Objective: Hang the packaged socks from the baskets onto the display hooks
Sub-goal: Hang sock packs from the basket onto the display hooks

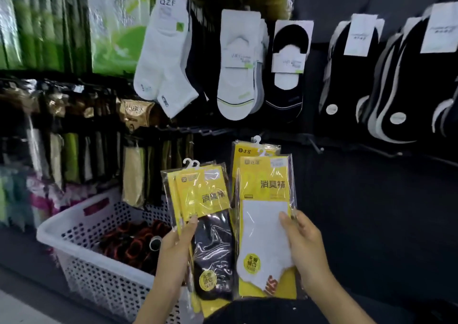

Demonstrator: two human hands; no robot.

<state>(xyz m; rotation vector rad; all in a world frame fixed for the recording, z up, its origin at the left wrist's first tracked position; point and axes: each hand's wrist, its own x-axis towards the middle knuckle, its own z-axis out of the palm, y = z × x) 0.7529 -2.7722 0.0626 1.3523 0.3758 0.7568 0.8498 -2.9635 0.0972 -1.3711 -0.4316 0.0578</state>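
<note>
A: Where are the sock packs?
B: Both are held up in front of the dark display wall. The left hand grips the black-sock packs by their left edge, thumb on the front just under the yellow card, the other fingers hidden behind.
A: And the other one?
B: The right hand clasps the white-sock packs by the right edge, thumb pressed on the white sock, fingers wrapped behind. Each bunch looks like two or more packs, with white plastic hangers poking out on top.
A: Anything near?
B: A white perforated basket sits at lower left, beside the left forearm, with dark, red-trimmed items inside. Bare display hooks jut from the wall just up and right of the white packs, well below the hanging white and black socks
</note>
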